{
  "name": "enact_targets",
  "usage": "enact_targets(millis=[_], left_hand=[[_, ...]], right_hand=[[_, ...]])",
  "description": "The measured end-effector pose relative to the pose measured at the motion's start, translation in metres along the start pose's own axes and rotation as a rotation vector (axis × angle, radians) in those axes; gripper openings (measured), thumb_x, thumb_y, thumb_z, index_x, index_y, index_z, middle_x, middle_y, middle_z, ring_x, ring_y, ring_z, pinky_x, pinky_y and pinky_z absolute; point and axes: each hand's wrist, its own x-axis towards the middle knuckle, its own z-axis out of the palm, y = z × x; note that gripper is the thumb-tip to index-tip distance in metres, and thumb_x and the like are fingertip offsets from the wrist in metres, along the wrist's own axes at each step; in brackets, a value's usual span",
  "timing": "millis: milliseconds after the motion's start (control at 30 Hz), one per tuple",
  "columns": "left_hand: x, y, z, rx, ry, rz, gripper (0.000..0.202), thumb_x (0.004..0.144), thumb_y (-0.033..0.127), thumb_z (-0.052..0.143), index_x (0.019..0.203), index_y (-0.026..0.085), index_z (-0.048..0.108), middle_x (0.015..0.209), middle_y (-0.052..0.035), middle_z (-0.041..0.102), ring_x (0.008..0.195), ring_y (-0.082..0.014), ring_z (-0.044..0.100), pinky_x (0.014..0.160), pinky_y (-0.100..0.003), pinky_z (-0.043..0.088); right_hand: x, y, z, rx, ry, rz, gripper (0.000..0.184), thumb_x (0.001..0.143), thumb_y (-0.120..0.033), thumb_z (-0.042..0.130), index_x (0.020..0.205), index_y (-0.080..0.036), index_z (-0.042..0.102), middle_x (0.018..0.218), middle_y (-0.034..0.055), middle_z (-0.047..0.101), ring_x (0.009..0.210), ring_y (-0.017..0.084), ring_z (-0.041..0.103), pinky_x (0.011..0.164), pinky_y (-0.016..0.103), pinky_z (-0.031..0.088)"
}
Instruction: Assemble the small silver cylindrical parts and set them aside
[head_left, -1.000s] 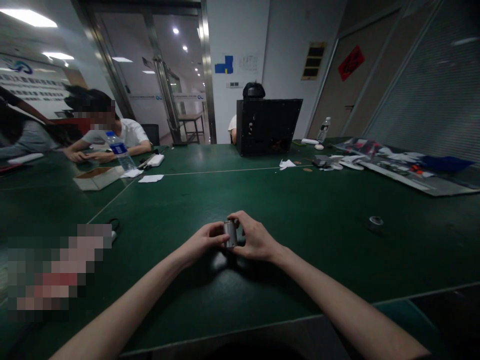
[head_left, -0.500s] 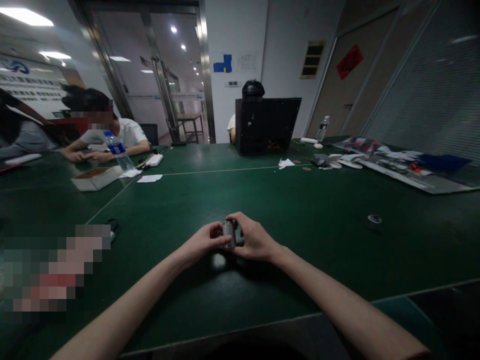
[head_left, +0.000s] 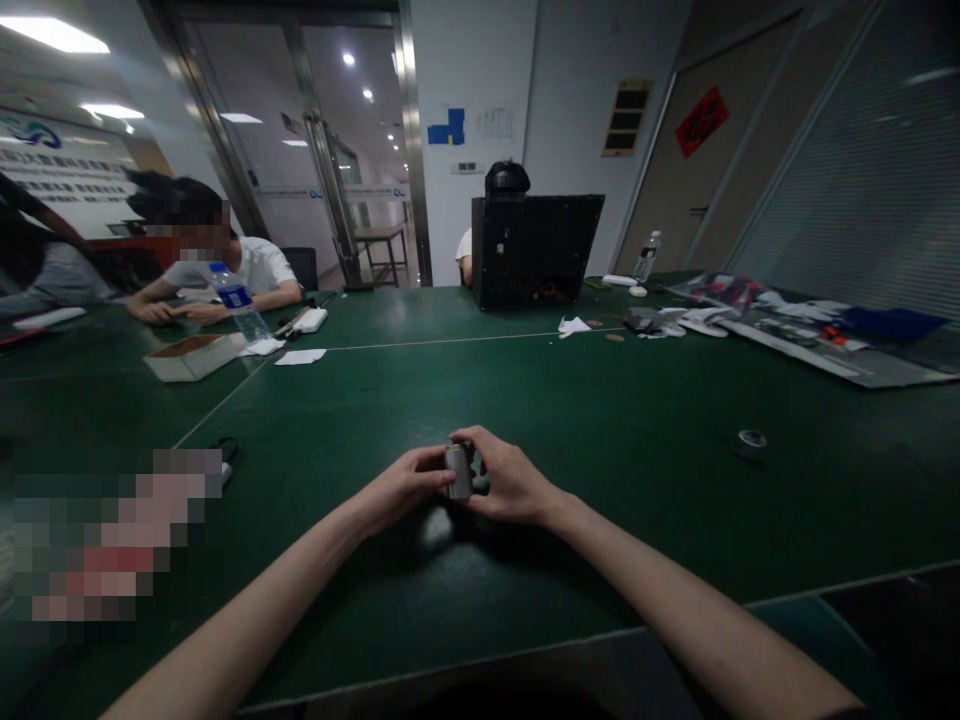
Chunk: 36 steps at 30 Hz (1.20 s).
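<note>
clasping the cylinder (head_left: 459,474) between left grip (head_left: 409,484) and right grip (head_left: 514,480), with long axis nearly upright, touching both, over the worktop (head_left: 375,400).

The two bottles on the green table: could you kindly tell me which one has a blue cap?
The left bottle, beside the pale open box, has the blue cap; the right bottle has a whitish cap.
</note>
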Motion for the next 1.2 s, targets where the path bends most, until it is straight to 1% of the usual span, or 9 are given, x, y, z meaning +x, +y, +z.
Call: enact_targets(millis=[133, 233, 433, 567, 700, 800, 933, 1100, 1200], left_hand=[[0.0032, -0.0045, -0.0006, 0.132, 0.066, -0.016, 0.04, 0.073, 0.032, 0.072, 0.107, 0.014, 0.061, 0.106, -0.0095, 0.064, 0.099, -0.0229, 0.058, 0.087, -0.033, 0.043], [0.0046, -0.0059, -0.0016, 0.181, 0.112, -0.028, 0.04, 0.072, 0.032, 0.073, 0.106, 0.015, 0.06, 0.103, -0.0075, 0.065, 0.096, -0.0222, 0.059, 0.084, -0.033, 0.045], [0.0016, -0.0003, -0.003, 0.127, 0.043, -0.008, 0.031, 0.074, 0.027, 0.07, 0.102, 0.014, 0.063, 0.098, -0.0059, 0.064, 0.087, -0.0182, 0.058, 0.081, -0.029, 0.043], [-0.0005, 0.0001, -0.0048, 0.108, 0.015, -0.01, 0.032, 0.074, 0.026, 0.07, 0.103, 0.014, 0.064, 0.097, -0.0065, 0.063, 0.084, -0.0173, 0.057, 0.078, -0.028, 0.043], [-0.0006, -0.0001, -0.0035, 0.14, 0.028, 0.01, 0.037, 0.073, 0.029, 0.072, 0.107, 0.015, 0.062, 0.103, -0.0071, 0.064, 0.096, -0.021, 0.057, 0.086, -0.031, 0.042], [0.0002, 0.001, -0.0009, 0.202, 0.057, -0.008, 0.038, 0.075, 0.032, 0.071, 0.108, 0.015, 0.061, 0.107, -0.0072, 0.065, 0.104, -0.0233, 0.056, 0.091, -0.034, 0.041], [0.0018, 0.0006, -0.0005, 0.221, 0.082, -0.04, 0.039, 0.075, 0.032, 0.071, 0.109, 0.016, 0.061, 0.109, -0.0076, 0.064, 0.106, -0.0238, 0.056, 0.094, -0.035, 0.041], [0.0031, -0.002, -0.0032, 0.153, 0.166, -0.047, 0.052, 0.069, 0.027, 0.075, 0.116, 0.017, 0.055, 0.113, -0.0083, 0.062, 0.106, -0.0237, 0.057, 0.093, -0.037, 0.042], [0.0027, -0.0021, -0.0048, 0.132, 0.146, -0.031, 0.049, 0.07, 0.025, 0.075, 0.115, 0.017, 0.057, 0.113, -0.0086, 0.062, 0.106, -0.0234, 0.057, 0.093, -0.036, 0.042]], right_hand=[[0.0003, 0.0012, 0.0012, -0.024, 0.006, 0.018, 0.062, 0.068, -0.023, 0.067, 0.122, -0.02, 0.039, 0.115, 0.0093, 0.054, 0.096, 0.021, 0.056, 0.08, 0.034, 0.047], [0.0006, -0.0001, 0.0006, -0.029, -0.009, 0.02, 0.06, 0.069, -0.022, 0.066, 0.122, -0.02, 0.039, 0.114, 0.0089, 0.053, 0.097, 0.021, 0.055, 0.08, 0.034, 0.047], [0.0, -0.0013, -0.0018, 0.003, -0.045, 0.001, 0.064, 0.069, -0.025, 0.069, 0.125, -0.02, 0.038, 0.119, 0.0095, 0.05, 0.099, 0.021, 0.055, 0.08, 0.034, 0.049], [-0.0006, 0.0, -0.0021, 0.033, -0.06, -0.009, 0.067, 0.069, -0.027, 0.071, 0.127, -0.021, 0.037, 0.119, 0.009, 0.049, 0.098, 0.02, 0.056, 0.081, 0.035, 0.049], [0.0003, -0.0006, -0.002, 0.026, -0.055, -0.014, 0.067, 0.069, -0.025, 0.071, 0.127, -0.021, 0.038, 0.12, 0.009, 0.049, 0.097, 0.02, 0.056, 0.081, 0.035, 0.05], [0.0011, -0.0013, -0.0018, 0.01, -0.054, -0.013, 0.07, 0.068, -0.027, 0.073, 0.127, -0.021, 0.038, 0.12, 0.0091, 0.049, 0.098, 0.021, 0.056, 0.081, 0.036, 0.05], [0.0015, -0.002, -0.0024, 0.004, -0.063, -0.019, 0.071, 0.068, -0.029, 0.073, 0.128, -0.021, 0.037, 0.12, 0.0093, 0.049, 0.098, 0.021, 0.056, 0.08, 0.036, 0.05], [0.0014, -0.0036, -0.0035, 0.004, -0.058, -0.004, 0.067, 0.067, -0.028, 0.074, 0.125, -0.021, 0.039, 0.117, 0.0085, 0.049, 0.097, 0.021, 0.055, 0.079, 0.036, 0.051], [0.001, -0.0038, -0.0038, 0.01, -0.059, 0.006, 0.07, 0.066, -0.026, 0.075, 0.125, -0.022, 0.038, 0.119, 0.0082, 0.047, 0.1, 0.021, 0.055, 0.082, 0.037, 0.05]])
